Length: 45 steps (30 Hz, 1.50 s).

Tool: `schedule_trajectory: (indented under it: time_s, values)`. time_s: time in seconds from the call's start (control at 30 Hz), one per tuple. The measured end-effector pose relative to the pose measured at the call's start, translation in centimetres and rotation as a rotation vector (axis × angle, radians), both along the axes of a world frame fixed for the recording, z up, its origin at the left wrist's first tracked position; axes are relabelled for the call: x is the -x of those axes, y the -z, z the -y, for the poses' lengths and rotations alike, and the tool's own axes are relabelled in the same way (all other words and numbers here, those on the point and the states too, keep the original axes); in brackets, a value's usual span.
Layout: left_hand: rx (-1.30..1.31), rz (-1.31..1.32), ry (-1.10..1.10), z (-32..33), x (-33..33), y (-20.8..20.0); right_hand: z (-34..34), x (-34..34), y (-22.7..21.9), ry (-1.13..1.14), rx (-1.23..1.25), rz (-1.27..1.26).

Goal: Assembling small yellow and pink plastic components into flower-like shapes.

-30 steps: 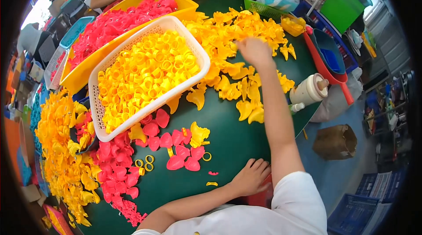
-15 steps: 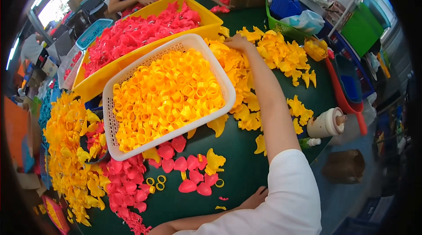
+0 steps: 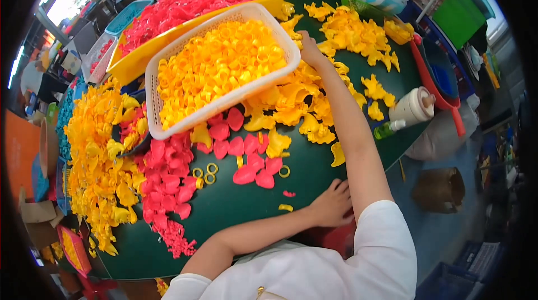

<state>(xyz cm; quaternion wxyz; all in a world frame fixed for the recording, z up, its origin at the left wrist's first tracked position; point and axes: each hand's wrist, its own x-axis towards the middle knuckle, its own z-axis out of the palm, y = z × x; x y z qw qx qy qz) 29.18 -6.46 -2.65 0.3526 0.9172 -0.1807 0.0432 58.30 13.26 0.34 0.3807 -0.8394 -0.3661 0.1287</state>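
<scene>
My right hand (image 3: 308, 50) reaches far across the table, beside the right corner of a white plastic basket (image 3: 224, 110) heaped with yellow rings (image 3: 224, 67). It touches the heap of thin yellow molded pieces (image 3: 305, 101) there, its fingertips partly hidden, so any hold is unclear. Near the table's front edge lies my left hand (image 3: 332, 206), fingers apart and holding nothing. Ahead of it are pink petal-shaped pieces (image 3: 255, 161), a few loose yellow rings (image 3: 210, 178) and a small yellow piece (image 3: 286, 207).
Behind the basket stands a yellow tub (image 3: 274, 4) of pink pieces. A large yellow heap (image 3: 101, 160) covers the left side beside pink pieces (image 3: 168, 182). At right are a cream lidded cup (image 3: 412, 106), a green bottle (image 3: 386, 129) and a red-handled scoop (image 3: 457, 120). Someone works beyond.
The view has tipped, bringing more of my left hand and forearm into sight. My right hand has come nearer to me along the basket, and yellow pieces beside it have shifted nearer.
</scene>
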Motion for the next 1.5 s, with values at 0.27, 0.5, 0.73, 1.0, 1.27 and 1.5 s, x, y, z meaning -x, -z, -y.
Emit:
schedule_trajectory:
  time_s: [0.27, 0.5, 0.73, 1.0, 1.27, 1.5]
  values:
    - [0.004, 0.349, -0.121, 0.7, -0.1, 2.2, 5.3, 3.3, -2.0, -0.282, 0.198, 0.172]
    - [-0.187, 0.354, -0.260, 1.6, 0.0, 2.1, 15.6, -4.1, 0.4, -0.088, -0.207, -0.058]
    - [-0.414, 0.338, -0.593, -0.6, 1.5, 2.6, 12.0, 4.2, 4.4, 0.020, -0.256, -0.189]
    - [-0.583, 0.324, -0.688, -3.1, 7.0, 1.9, 8.6, 9.0, 5.0, 0.001, -0.196, 0.009]
    - [-0.632, 0.329, -0.793, -5.7, 10.9, 1.8, 8.2, 10.1, 3.0, 0.178, 0.010, 0.392]
    - [-0.444, 0.398, -0.587, -5.3, 20.3, -1.1, 13.2, 22.4, -3.5, -0.191, -0.336, 0.621]
